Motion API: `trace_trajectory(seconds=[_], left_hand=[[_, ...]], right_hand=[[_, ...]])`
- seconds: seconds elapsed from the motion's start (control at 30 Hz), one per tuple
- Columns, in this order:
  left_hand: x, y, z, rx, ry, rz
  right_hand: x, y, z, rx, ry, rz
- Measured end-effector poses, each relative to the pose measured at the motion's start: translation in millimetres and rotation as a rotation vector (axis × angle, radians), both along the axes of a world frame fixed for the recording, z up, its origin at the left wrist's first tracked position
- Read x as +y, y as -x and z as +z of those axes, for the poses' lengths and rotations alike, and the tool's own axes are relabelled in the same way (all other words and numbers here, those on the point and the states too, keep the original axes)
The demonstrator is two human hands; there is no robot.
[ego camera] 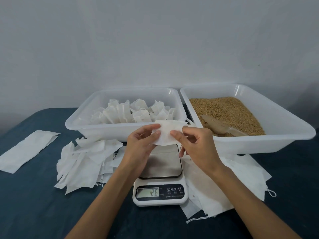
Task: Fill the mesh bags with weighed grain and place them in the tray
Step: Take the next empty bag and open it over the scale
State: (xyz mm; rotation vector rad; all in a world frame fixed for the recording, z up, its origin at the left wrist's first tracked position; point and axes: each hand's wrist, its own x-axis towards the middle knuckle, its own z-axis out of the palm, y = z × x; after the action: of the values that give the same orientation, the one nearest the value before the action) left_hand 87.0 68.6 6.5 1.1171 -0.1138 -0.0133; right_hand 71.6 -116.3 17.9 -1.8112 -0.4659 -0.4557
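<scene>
I hold a white mesh bag in the air above the kitchen scale. My left hand pinches its left edge and my right hand pinches its right edge. The scale's steel platform is bare and its display reads 2.6. The left white tray holds several filled bags standing upright. The right white tray holds brown grain with a clear plastic scoop lying in it.
A loose heap of empty bags lies left of the scale, and more bags lie right of it under my right forearm. A flat white strip lies at the far left on the dark blue tabletop. A grey wall stands behind the trays.
</scene>
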Motion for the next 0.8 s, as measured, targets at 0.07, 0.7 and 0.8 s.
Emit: trace_trajectory(seconds=[0.07, 0.7, 0.8], left_hand=[[-0.8, 0.9, 0.2, -0.014, -0.016, 0.003], [-13.4, 14.0, -2.7, -0.419, -0.802, -0.031], [-17.1, 16.2, -2.8, -0.413, -0.765, 0.058]], right_hand=[[0.8, 0.1, -0.5, -0.005, 0.019, 0.010], [-4.3, -0.2, 24.2, 0.166, 0.308, 0.200], [0.5, 9.1, 48.4, 0.218, 0.444, 0.262]])
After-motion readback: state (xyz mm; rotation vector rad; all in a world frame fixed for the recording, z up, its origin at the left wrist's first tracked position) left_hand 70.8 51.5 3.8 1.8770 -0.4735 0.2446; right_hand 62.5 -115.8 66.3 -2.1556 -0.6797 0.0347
